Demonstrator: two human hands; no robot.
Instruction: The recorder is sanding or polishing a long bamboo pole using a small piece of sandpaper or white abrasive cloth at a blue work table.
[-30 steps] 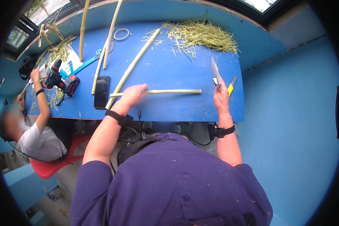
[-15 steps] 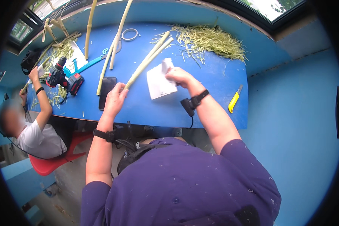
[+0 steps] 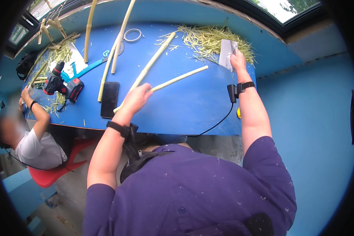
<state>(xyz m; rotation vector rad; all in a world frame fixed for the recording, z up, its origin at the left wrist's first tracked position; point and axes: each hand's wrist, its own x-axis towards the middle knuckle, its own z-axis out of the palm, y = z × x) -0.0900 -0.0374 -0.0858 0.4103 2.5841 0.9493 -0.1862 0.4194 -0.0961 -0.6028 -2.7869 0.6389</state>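
Note:
A thin pale-green bamboo stick (image 3: 181, 78) slants up to the right from my left hand (image 3: 137, 98), whose fingers are closed around it. Beneath that hand passes a second, longer bamboo stick (image 3: 155, 57), lying across the blue table. One cut end pokes out below the wrist; I cannot tell which stick it belongs to. Out to the right, my right hand (image 3: 238, 61) pinches a folded white sheet of paper (image 3: 226, 54) at the edge of a heap of bamboo shavings (image 3: 202, 39). A black phone (image 3: 109, 99) lies left of my left hand.
More bamboo poles (image 3: 115, 51), a tape roll (image 3: 133, 35), a blue-handled saw (image 3: 88, 69) and a cordless drill (image 3: 63, 84) occupy the table's left half. A yellow utility knife (image 3: 238, 113) is mostly behind my right forearm. A seated co-worker (image 3: 43, 145) works at the left end.
My right hand has carried the paper right, to the shavings. My left hand has shifted slightly right, and its stick has swung away from the other stick toward the right.

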